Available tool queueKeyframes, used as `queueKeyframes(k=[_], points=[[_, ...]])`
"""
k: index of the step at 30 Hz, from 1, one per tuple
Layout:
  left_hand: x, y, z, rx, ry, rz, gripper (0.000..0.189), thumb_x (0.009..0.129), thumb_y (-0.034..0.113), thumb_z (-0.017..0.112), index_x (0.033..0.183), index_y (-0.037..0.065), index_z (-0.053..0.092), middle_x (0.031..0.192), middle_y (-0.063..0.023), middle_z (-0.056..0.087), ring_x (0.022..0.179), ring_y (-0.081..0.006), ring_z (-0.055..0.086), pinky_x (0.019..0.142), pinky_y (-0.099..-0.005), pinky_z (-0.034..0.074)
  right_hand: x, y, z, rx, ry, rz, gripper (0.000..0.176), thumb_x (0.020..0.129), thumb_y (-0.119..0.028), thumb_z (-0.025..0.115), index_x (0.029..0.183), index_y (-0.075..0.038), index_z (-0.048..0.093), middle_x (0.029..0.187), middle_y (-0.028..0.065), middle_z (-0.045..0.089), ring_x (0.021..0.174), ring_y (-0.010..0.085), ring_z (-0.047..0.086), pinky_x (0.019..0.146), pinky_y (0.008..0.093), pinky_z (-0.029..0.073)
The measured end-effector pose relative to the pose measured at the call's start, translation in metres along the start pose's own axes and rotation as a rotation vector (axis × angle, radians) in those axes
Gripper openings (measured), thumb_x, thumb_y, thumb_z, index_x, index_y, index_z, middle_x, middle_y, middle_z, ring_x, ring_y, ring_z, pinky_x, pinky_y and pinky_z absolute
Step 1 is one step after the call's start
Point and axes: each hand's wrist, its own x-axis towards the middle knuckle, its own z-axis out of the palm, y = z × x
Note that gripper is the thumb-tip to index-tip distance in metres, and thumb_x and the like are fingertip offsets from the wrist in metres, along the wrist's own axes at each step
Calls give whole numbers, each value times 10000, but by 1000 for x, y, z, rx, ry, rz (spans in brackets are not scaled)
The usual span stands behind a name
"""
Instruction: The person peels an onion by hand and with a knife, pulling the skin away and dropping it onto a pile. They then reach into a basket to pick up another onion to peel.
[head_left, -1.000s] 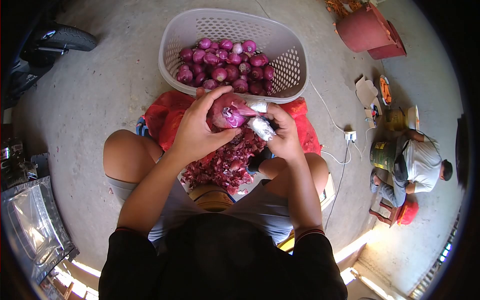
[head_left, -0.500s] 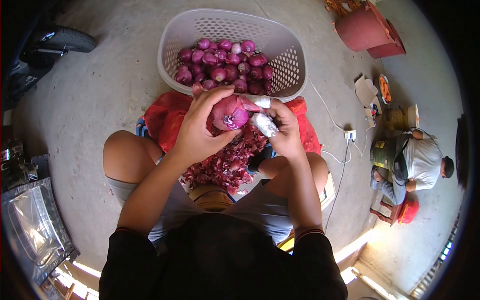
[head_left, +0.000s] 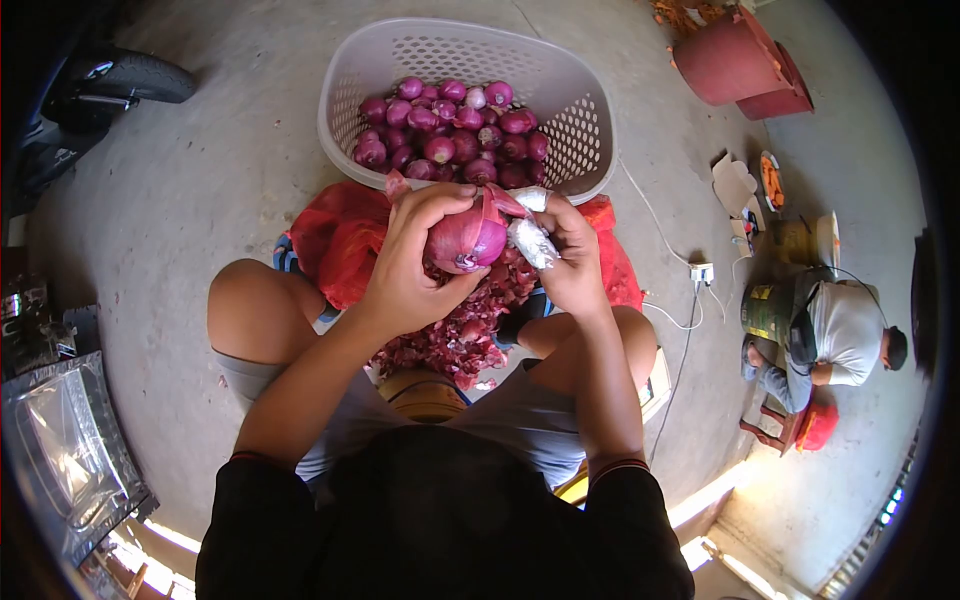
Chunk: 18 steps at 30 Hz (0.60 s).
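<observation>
A large red onion (head_left: 468, 245) sits in my left hand (head_left: 408, 275), whose fingers and thumb curl round its left side. My right hand (head_left: 577, 262) is at the onion's right side, its thumb and forefinger wrapped in whitish, shiny tape. A strip of onion skin (head_left: 507, 203) stands away from the onion's top and runs to those taped fingertips, which pinch it. Below both hands spreads a heap of loose onion skins (head_left: 440, 345). Just beyond them, a grey plastic basket (head_left: 350, 60) holds many smooth red onions (head_left: 440, 149).
Red mesh sacking (head_left: 340, 240) lies beside the heap, between my knees. At right, a power strip (head_left: 702, 272) with white cords rests on the floor. A seated person (head_left: 845, 330) bends over near buckets (head_left: 767, 305). Red tubs (head_left: 730, 60) stand far right, a motorcycle wheel (head_left: 140, 78) far left.
The onion has turned in my left hand, and the strip of skin at its top now stands out further. Both hands have shifted only slightly.
</observation>
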Motion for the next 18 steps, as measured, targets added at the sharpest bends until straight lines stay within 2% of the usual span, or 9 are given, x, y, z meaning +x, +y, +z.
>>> queueKeyframes(k=[10,12,14,17,18], points=[[-2,3,0,5,-43,22,652,627,10,760,1168,60,400,1179,-162,467,1113,-288,473,955,-405,369,0,-2,0,4,47,38,357,846,-1,586,1190,-6,493,979,68,624,889,111,575,786,251,445],[-6,2,5,-95,-37,87,658,632,8,757,1167,70,379,1171,-168,466,1107,-287,477,954,-406,370,4,0,-4,-44,65,23,343,854,-3,575,1186,-1,493,983,67,623,892,111,576,790,249,445],[-9,2,8,-143,-43,129,661,638,6,753,1165,79,361,1171,-176,464,1105,-287,479,953,-406,370,8,-5,-10,41,135,115,329,860,-18,574,1178,4,493,987,50,615,898,102,568,796,240,441],[-5,5,3,-105,-89,142,687,648,-6,742,1195,79,336,1239,-188,417,1148,-282,462,981,-393,359,4,-8,-27,104,69,203,339,855,-23,587,1182,-6,499,1002,45,609,884,83,551,781,233,437],[-7,4,4,-229,-54,57,699,653,-5,738,1214,74,329,1262,-186,396,1162,-277,454,993,-393,347,3,-6,-29,123,30,176,338,853,-26,591,1179,-8,504,999,43,608,877,77,547,773,232,436]])
